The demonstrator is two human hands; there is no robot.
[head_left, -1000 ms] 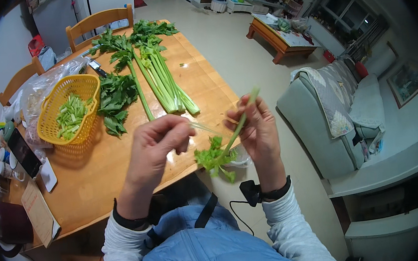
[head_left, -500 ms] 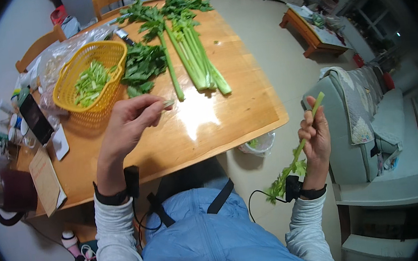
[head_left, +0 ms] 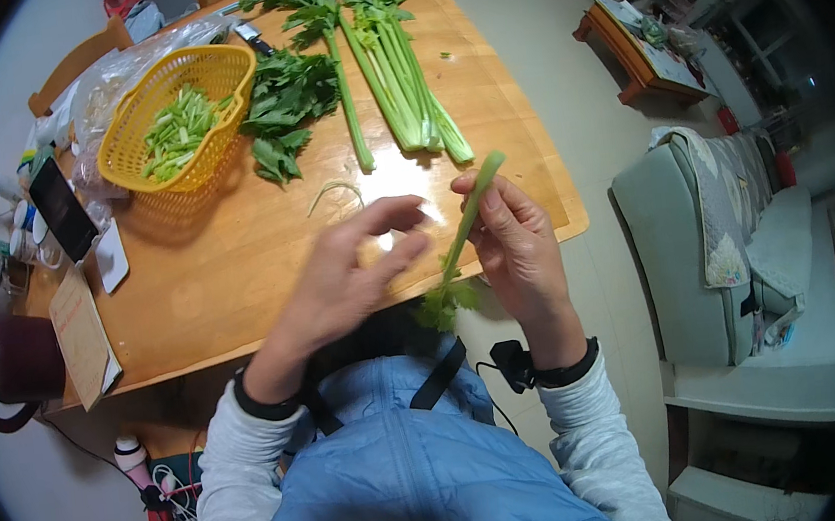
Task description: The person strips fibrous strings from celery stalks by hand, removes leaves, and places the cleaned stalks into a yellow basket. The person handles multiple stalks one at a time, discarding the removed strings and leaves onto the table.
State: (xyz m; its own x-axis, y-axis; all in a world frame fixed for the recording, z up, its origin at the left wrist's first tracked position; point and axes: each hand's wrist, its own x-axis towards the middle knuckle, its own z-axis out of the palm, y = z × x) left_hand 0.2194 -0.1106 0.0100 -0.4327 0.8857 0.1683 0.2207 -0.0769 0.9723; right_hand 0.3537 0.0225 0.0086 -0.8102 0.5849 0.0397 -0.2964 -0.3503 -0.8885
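Note:
My right hand (head_left: pixel 525 255) grips a green celery stalk (head_left: pixel 467 218) over the table's front edge, its cut end up and its leaves hanging down. Just left of it, my left hand (head_left: pixel 339 278) is somewhat blurred, fingers apart, with nothing visible in them. On the table beyond the left hand lies a thin, pale, curled strand (head_left: pixel 333 184). Farther back rest a bunch of celery (head_left: pixel 397 97), a single celery stalk (head_left: pixel 353 116) and a pile of celery leaves (head_left: pixel 292 102). Cut celery pieces (head_left: pixel 184 130) fill part of a yellow plastic basket (head_left: pixel 117 149).
On the wooden table (head_left: pixel 229 289), a phone (head_left: pixel 64 211) leans at the left, near a notebook (head_left: pixel 83 333) and a dark red pot-like appliance (head_left: pixel 19 354). A knife-like tool with a dark handle (head_left: pixel 254 40) lies behind the basket. A sofa (head_left: pixel 678 255) stands right.
My right hand has brought the celery stalk in from the right, close to my left hand. My left hand has let go of the pale strand, now on the table, and moved right and nearer.

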